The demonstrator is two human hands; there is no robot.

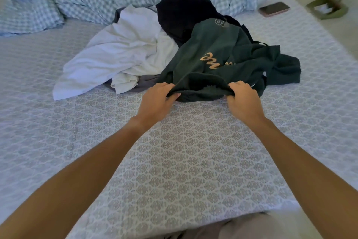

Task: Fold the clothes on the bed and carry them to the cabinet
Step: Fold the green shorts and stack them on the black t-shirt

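Fingers of both hands are curled round one rolled edge of the green top (pixel 222 58), the left hand (pixel 157 99) at its left end and the right hand (pixel 243 99) at its right, equally near. That gripped edge runs left to right, and the rest of the top trails away from the person over the bed (pixel 193 161). It is dark green, thick and crumpled, with tan lettering. Whether the edge is hem or neck is hard to tell. Behind lie a white garment (pixel 120 52) and a black garment (pixel 182 13), unfolded.
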